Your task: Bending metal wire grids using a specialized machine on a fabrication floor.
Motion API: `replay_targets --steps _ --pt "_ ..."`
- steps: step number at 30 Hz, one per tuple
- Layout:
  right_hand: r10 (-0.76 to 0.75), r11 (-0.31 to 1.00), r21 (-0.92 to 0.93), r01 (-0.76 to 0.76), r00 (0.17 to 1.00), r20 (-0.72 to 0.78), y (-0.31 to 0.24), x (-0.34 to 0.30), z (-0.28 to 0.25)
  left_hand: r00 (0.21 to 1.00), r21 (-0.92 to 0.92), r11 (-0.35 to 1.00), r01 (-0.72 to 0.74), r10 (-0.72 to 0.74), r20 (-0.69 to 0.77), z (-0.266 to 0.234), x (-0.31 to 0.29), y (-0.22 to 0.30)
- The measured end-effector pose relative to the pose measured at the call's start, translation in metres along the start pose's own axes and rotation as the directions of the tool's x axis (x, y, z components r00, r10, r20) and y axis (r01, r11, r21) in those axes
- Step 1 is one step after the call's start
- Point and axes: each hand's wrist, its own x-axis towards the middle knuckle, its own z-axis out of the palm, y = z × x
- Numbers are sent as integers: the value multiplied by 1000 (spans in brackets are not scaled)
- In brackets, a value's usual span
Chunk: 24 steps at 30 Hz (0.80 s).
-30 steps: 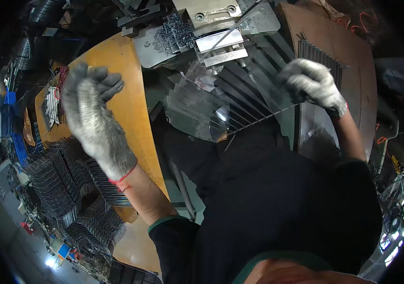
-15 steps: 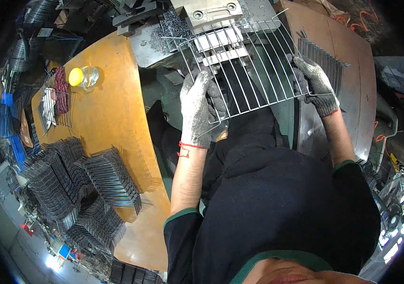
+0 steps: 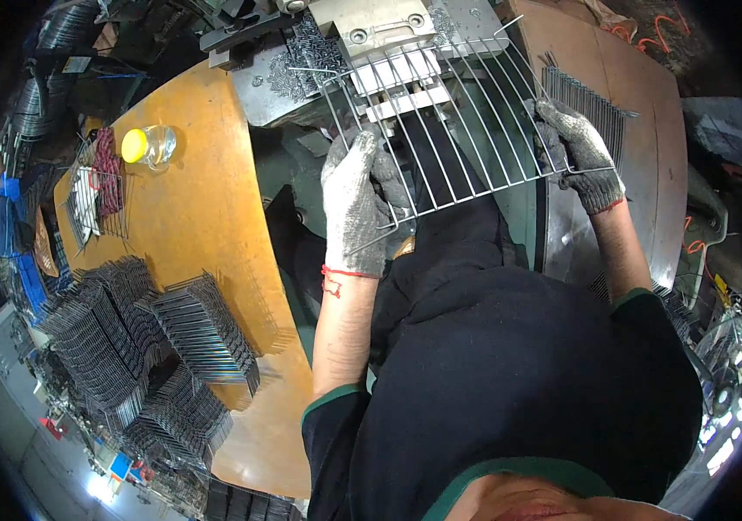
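A wire rack (image 3: 467,181) of thin parallel metal rods is held up between both my hands, its far part over the front of a metal press (image 3: 381,33). My left hand (image 3: 355,187), in a grey-white knitted glove, is closed around the rack's left side. On the right side, my right hand (image 3: 578,149) grips the edge in a matching glove, thumb on top. Behind the rods, a white block (image 3: 395,71) shows at the front of the press. The rack tilts slightly, its left near corner lower than the right.
An orange-brown table (image 3: 215,204) at left carries stacks of bent wire racks (image 3: 102,334) and a yellow-lidded clear jar (image 3: 149,148). More wire pieces (image 3: 586,108) lie on the right-hand table (image 3: 662,187). Small metal bits (image 3: 306,61) are heaped beside the press.
The view has shifted slightly. My hands keep the same grip on the wire rack, which stays in nearly the same place before the press.
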Motion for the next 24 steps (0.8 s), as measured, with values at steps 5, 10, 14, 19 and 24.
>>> replay_targets --steps 5,10,14,19,24 --pt "-21 1000 20 19 997 79 4 -6 23 987 235 960 -155 143 67 -23 -3 14" --pt "63 992 95 -77 988 141 13 -15 67 1000 195 981 -19 16 21 -67 -8 47" --pt "76 995 54 -87 982 173 9 -14 65 998 205 978 -25 35 -46 -52 -11 50" --pt "64 986 143 -88 985 160 15 -17 50 999 365 931 32 -31 -8 -76 -30 54" --pt "-98 958 281 65 990 105 24 -14 -129 575 849 511 -135 738 -353 -159 -96 108"
